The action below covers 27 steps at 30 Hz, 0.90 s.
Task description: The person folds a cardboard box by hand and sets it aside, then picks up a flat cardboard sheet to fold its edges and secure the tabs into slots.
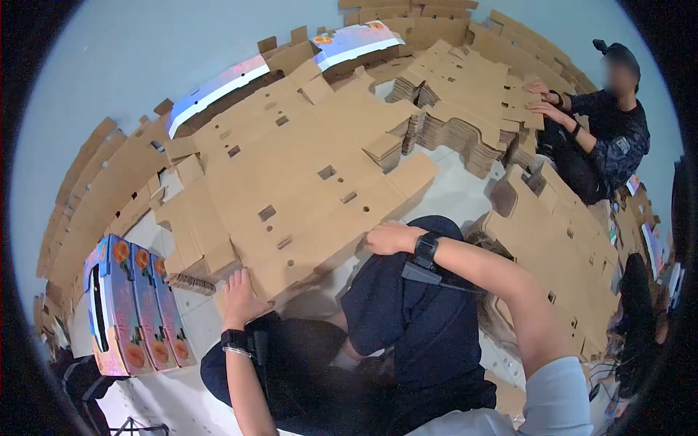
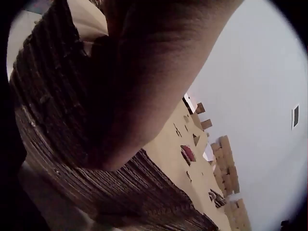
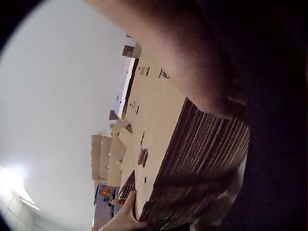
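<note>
A thick stack of flat die-cut cardboard sheets [image 1: 313, 189] lies in front of me, with slots and small holes in its top sheet. My left hand [image 1: 242, 298] rests at its near left corner, fingers extended over the top and thumb spread along the edge. Farther right along the near edge, my right hand [image 1: 392, 238] touches the side of the stack, its fingertips partly hidden. The layered side [image 3: 192, 163] of the pile shows in the right wrist view, with the left hand at its far corner. In the left wrist view, the left hand [image 2: 130, 125] lies against the corrugated edges.
Printed boxes with orange fruit pictures [image 1: 138, 305] stand at left. More cardboard stacks lie at right [image 1: 552, 254] and behind [image 1: 465, 94]. Another person [image 1: 603, 138] sits at the far right with both hands on a stack. Cardboard pieces [image 1: 87, 174] lean along the wall.
</note>
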Each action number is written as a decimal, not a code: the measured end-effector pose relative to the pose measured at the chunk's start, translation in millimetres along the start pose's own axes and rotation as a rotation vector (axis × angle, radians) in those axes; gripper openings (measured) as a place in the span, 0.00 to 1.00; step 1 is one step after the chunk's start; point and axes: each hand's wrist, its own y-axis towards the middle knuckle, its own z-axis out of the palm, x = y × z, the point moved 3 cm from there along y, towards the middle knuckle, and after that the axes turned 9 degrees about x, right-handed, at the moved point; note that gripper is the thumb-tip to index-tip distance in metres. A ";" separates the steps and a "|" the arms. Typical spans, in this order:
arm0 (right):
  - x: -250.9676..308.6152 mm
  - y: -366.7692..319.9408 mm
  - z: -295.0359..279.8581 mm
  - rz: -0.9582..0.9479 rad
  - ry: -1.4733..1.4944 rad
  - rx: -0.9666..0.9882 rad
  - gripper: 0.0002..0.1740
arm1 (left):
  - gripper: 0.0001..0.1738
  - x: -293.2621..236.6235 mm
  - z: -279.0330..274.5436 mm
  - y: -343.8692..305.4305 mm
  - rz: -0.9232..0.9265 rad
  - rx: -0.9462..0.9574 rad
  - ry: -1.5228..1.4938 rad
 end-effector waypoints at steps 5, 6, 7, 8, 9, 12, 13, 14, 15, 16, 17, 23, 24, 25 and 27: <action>2.9 -2.6 -5.2 0.037 -0.008 0.070 0.23 | 0.51 -3.2 -7.1 -2.3 -0.054 0.034 -0.071; 0.6 1.5 -2.4 0.029 -0.009 0.071 0.23 | 0.51 -7.4 -9.5 -6.7 -0.062 0.035 -0.069; -3.9 8.1 3.5 0.018 -0.065 0.151 0.24 | 0.52 -11.4 -12.4 -10.5 -0.117 0.013 -0.036; -9.1 13.3 10.1 0.009 -0.122 0.230 0.25 | 0.54 -11.1 -16.1 -14.4 -0.172 -0.009 -0.003; -8.4 13.3 9.1 0.002 -0.125 0.230 0.25 | 0.54 -7.1 -21.8 -21.6 -0.179 -0.010 -0.001; -5.4 9.2 5.1 0.101 -0.083 0.345 0.27 | 0.52 18.4 -46.6 -52.6 -0.084 -0.007 0.003; -5.3 9.9 4.2 0.091 -0.085 0.346 0.27 | 0.48 47.9 -56.9 -62.1 0.001 0.067 -0.173; -6.4 10.7 5.0 0.097 -0.100 0.367 0.27 | 0.44 75.1 -69.6 -73.9 0.085 0.141 -0.351; -6.4 12.5 5.4 0.098 -0.118 0.385 0.27 | 0.40 99.3 -98.3 -92.1 -0.046 0.057 -0.321; -3.1 10.9 5.5 0.111 -0.108 0.355 0.26 | 0.36 127.6 -122.6 -108.2 -0.180 -0.027 -0.287; -9.9 20.1 17.2 0.046 -0.172 0.382 0.22 | 0.34 173.8 -129.1 -126.0 -0.343 -0.208 -0.126; 23.2 11.6 35.4 0.009 -0.271 0.261 0.20 | 0.45 373.5 -45.6 -231.9 -0.607 -0.509 0.207; 38.0 5.1 31.8 -0.019 -0.234 0.218 0.19 | 0.46 339.6 -58.4 -223.0 -0.783 -0.472 0.151; 49.5 1.6 32.9 -0.045 -0.194 0.172 0.19 | 0.47 301.7 -74.0 -212.3 -0.953 -0.432 0.096; 69.7 -3.7 43.5 -0.114 -0.246 0.104 0.14 | 0.45 299.1 -72.0 -214.7 -0.886 -0.497 0.205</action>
